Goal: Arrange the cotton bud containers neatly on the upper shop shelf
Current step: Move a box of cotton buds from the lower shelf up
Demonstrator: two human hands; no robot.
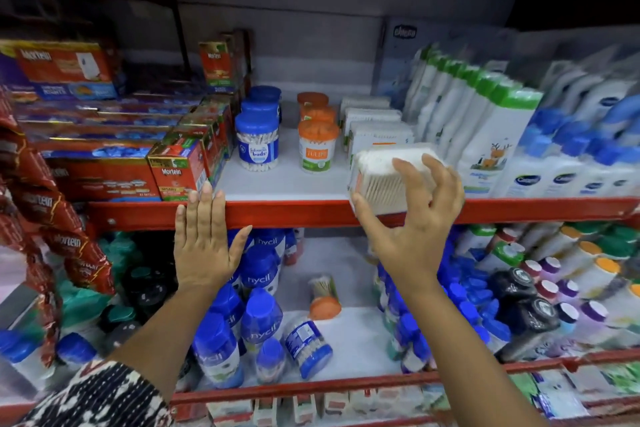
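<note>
Mostly done: jar rows centre frame are lined up, right hand (412,218) pinching a square cotton bud box (384,180) at the shelf edge (311,213), left hand (202,239) spread flat, two jars (308,347) lie below.

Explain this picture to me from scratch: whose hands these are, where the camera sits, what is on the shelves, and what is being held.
There is one picture, taken by a wide-angle camera worn on a person's head, looking forward and down at shop shelves. No machine is involved, only two bare hands. The left hand lies flat and open against the red front edge of the upper shelf. The right hand grips a square clear box of cotton buds at that shelf's front edge. Behind it stand a row of blue-lidded cotton bud jars, a row of orange-lidded jars and a row of similar white boxes. On the lower shelf, two cotton bud jars, one orange-lidded and one blue-lidded, lie tipped over.
</note>
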